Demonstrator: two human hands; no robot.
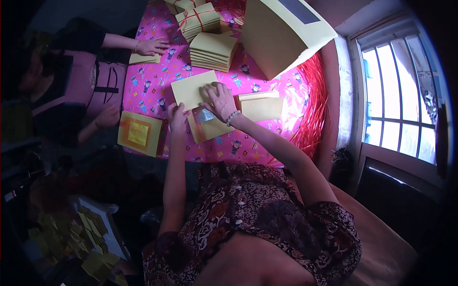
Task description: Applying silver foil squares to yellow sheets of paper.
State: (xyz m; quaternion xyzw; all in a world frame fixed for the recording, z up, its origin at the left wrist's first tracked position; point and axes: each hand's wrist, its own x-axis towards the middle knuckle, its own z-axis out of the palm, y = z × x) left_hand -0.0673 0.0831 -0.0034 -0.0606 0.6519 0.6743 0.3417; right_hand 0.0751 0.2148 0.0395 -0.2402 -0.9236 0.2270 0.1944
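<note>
My left hand (177, 116) pinches the lower left corner of a plain yellow paper sheet (191, 90), which is tilted over the table. Bent fingers of my right hand (221, 102), which has a beaded bracelet at the wrist, hold the sheet's right side. Partly under my hands lies another yellow paper (212, 132) with a silver foil patch and some orange. To the left a paper with a gold foil square (138, 132) framed in orange lies at the table's edge. A short stack of yellow paper (261, 108) sits right of my right hand.
Pink patterned cloth (183, 143) covers the table. Beyond are a stack of yellow paper (212, 53), bundles tied with red string (198, 21) and a large yellow box (281, 38). Red strands (312, 105) line the right edge. A co-worker's hand (151, 46) rests at the left.
</note>
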